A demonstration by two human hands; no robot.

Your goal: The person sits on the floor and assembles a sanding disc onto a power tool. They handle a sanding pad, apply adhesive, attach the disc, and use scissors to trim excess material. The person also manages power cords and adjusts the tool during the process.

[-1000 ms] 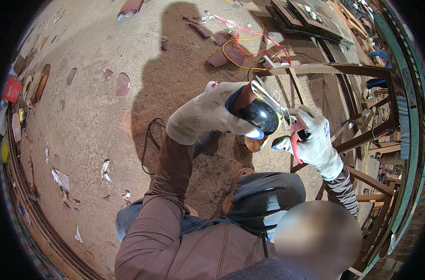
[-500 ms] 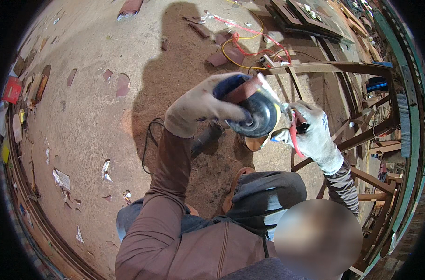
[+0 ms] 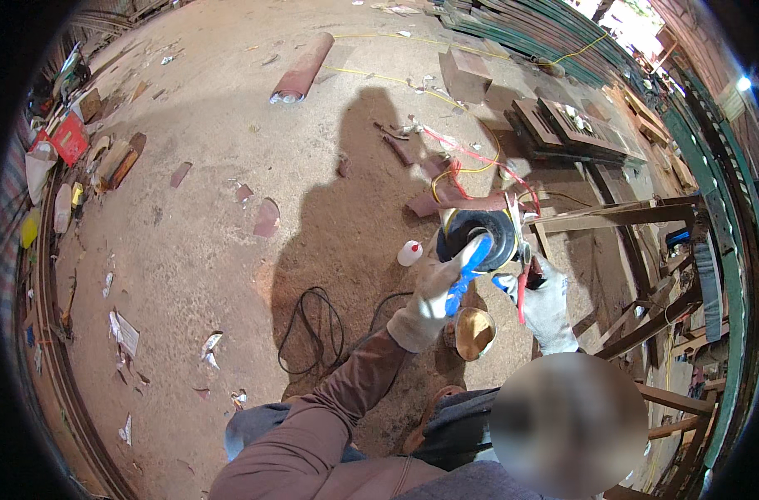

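Centre right of frame: angle grinder (image 3: 482, 236) held up between two gloved hands, black disc face toward the camera.
Left hand (image 3: 433, 293): closed around a blue tool (image 3: 467, 268) laid against the disc.
Right hand (image 3: 544, 302): wrapped on the grinder body, red piece under the fingers.
Handling: looks heavy, rigid, top-heavy at the head; the disc is probably brittle, so hold the body, not the disc.
Below: open tin (image 3: 473, 332), black cable (image 3: 313, 329) on the dirt floor (image 3: 204, 200).
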